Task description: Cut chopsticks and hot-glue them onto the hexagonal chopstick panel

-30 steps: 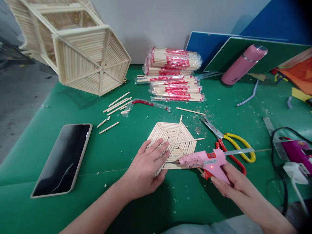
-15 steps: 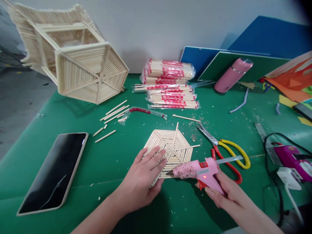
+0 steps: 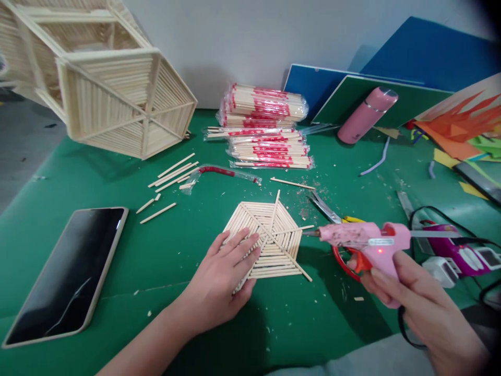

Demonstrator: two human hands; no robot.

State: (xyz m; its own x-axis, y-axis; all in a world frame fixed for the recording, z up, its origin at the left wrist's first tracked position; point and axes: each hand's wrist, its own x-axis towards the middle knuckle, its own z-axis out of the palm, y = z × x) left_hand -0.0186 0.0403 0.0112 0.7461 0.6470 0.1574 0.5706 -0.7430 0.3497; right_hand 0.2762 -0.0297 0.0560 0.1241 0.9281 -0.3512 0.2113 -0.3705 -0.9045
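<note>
Around the six-sided stick panel, which lies near the front of the tabletop, much is scattered. Wrapped bundles of sticks are piled behind it, loose sticks lie to the left, and a phone rests further left. A large stick-built frame stands at the back left. The metal cutters are just beyond the panel's right side, their handles partly hidden by the pink glue gun. A purple power block and its cables crowd the far right.

The left hand lies flat on the panel, fingers slightly spread; the right hand is wrapped around the glue gun's grip, the nozzle near the panel's right edge.

The tabletop is green and littered with crumbs. A pink flask leans by upright boards against a pale wall; grey floor shows at left.
</note>
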